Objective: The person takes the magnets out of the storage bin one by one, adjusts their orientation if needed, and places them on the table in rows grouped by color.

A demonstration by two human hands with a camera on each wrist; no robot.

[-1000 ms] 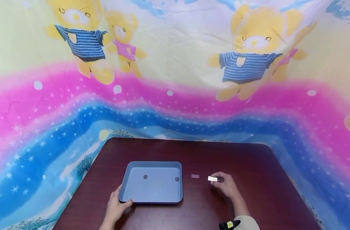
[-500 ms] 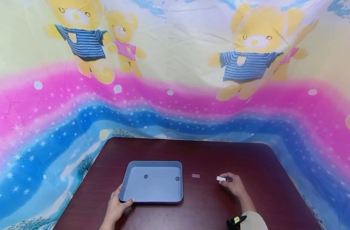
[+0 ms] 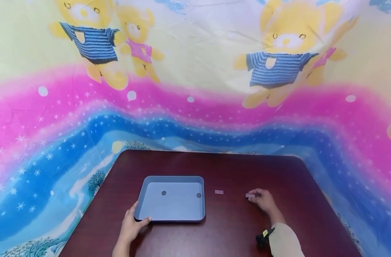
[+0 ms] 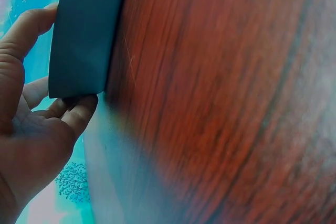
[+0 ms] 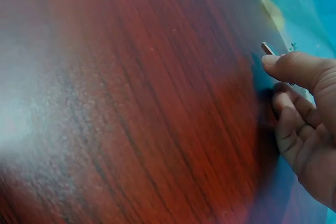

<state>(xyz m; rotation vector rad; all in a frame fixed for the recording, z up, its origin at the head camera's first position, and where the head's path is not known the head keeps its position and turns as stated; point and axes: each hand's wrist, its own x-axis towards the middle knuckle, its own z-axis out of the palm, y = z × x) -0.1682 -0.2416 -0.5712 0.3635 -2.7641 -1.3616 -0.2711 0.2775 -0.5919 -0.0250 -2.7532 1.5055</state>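
Observation:
My left hand [image 3: 129, 225] grips the front left corner of a grey-blue rectangular tray [image 3: 169, 216]. In the left wrist view, its fingertips touch the tray's wall [image 4: 84, 35] and lower corner. Two small dark round discs [image 3: 164, 193] lie in the tray, one left of centre and one by the right wall. To the right, my right hand [image 3: 265, 202] pinches a small, thin, flat rectangular piece [image 3: 249, 195] at the fingertips. The right wrist view shows only a narrow edge of that piece [image 5: 268, 49]. A similar pinkish rectangular piece [image 3: 219, 192] lies between tray and right hand.
Everything stands on a dark red-brown wooden table [image 3: 189, 239] with rounded far corners. Behind it hangs a cloth [image 3: 195, 71] printed with bears, and the cloth comes down close to the table's far edge.
My right hand has moved rightward with the small flat piece, which has turned from bright white to dull pinkish. My left hand keeps its hold on the tray. The head view has tilted slightly.

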